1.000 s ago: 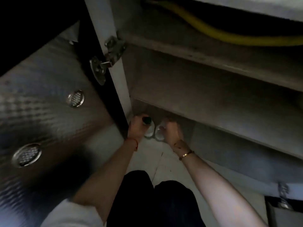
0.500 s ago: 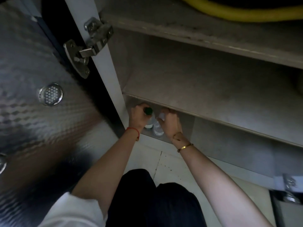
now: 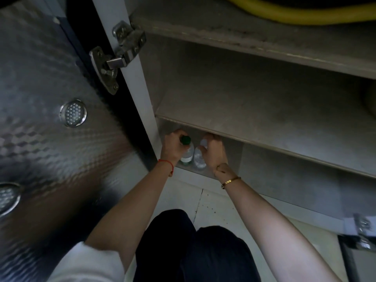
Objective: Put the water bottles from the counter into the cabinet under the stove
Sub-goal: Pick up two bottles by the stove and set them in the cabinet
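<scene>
Two clear water bottles stand side by side on the bottom level of the open cabinet, at its left end. The green-capped bottle (image 3: 187, 153) is on the left, and my left hand (image 3: 172, 147) grips its neck from the left. The white-capped bottle (image 3: 199, 159) stands just to its right, with my right hand (image 3: 213, 152) curled round its upper part from the right. Both hands reach under the front edge of the middle shelf (image 3: 264, 137). The bottles' bases are partly hidden.
The open cabinet door (image 3: 50, 119), patterned metal with round vents, hangs at the left on a steel hinge (image 3: 120, 55). A yellow hose (image 3: 295, 14) lies on the top shelf. My dark-trousered knees (image 3: 193, 247) are over the pale tiled floor.
The view has shifted closer to the cabinet. Both hands have moved slightly further in under the middle shelf, still holding the two bottles.
</scene>
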Available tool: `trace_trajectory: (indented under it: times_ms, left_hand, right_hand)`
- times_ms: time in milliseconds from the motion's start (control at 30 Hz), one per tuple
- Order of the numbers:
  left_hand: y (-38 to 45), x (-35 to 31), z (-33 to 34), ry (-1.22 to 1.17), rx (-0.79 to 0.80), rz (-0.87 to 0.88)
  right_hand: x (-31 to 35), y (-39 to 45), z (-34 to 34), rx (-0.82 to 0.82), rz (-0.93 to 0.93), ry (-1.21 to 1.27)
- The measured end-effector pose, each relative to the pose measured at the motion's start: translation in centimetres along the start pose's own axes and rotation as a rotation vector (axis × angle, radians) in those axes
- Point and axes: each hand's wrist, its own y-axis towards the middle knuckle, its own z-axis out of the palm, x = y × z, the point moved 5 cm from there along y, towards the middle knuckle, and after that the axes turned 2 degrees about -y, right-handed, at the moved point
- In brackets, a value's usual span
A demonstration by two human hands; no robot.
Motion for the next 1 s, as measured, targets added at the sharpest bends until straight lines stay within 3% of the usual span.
trace_trajectory:
  times_ms: [267, 667, 1000]
  left_hand:
    - [-1.0, -0.3, 0.0, 0.016, -0.005, 0.021]
    - [-2.4, -0.7, -0.6, 0.051, 0.001, 0.026]
    - [-3.0, -1.4, -2.0, 0.067, 0.0, -0.016]
  right_hand:
    - [-0.3, -0.2, -0.4, 0.02, 0.014, -0.026]
    - [0.3, -1.3, -0.4, -0.121, -0.031, -0.009]
    - [0.5, -2.4, -1.1, -0.112, -0.016, -0.029]
